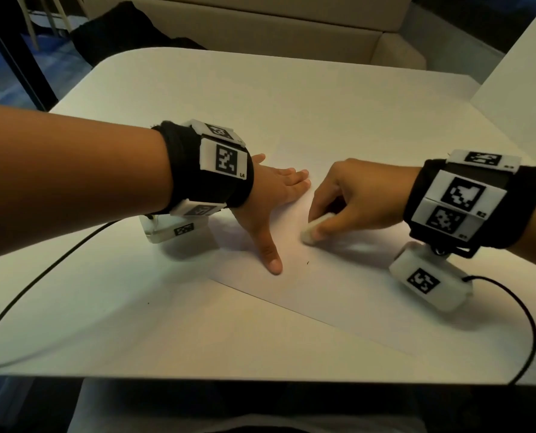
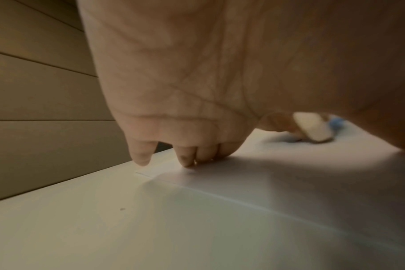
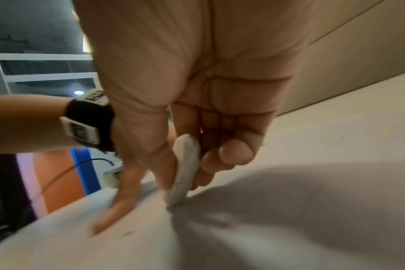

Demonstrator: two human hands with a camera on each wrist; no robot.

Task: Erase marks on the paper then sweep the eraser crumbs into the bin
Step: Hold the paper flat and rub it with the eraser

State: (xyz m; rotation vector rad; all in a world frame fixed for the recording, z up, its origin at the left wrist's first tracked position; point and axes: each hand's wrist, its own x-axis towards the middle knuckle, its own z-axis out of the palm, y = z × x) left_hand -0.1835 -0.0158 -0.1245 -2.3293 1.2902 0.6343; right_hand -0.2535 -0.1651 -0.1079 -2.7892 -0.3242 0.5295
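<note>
While a white sheet of paper [image 1: 338, 276] lies flat on a white rounded table [image 1: 166, 332], the head view shows a person's left hand [image 1: 271, 200] spread on the sheet, fingers straight and thumb stretched toward the viewer, pressing it down. Just beside it, the right hand [image 1: 354, 201] pinches a small white oblong eraser [image 1: 315, 229] between thumb and curled fingers, its lower end touching the paper. A tiny dark mark [image 1: 307, 262] sits on the sheet near the thumb of the left hand. Both wrists wear black bands with white coded tags, and black cables [image 1: 41, 273] trail across the table.

From the left wrist view, the straight fingertips [image 2: 185, 159] rest on the paper's far edge, with the eraser visible beyond the palm, blurred.

From the right wrist view, the eraser stands nearly upright, clamped between the thumb [image 3: 160, 164] and the fingers, its tip on the paper; the left thumb lies flat alongside. No bin can be made out in any view.
</note>
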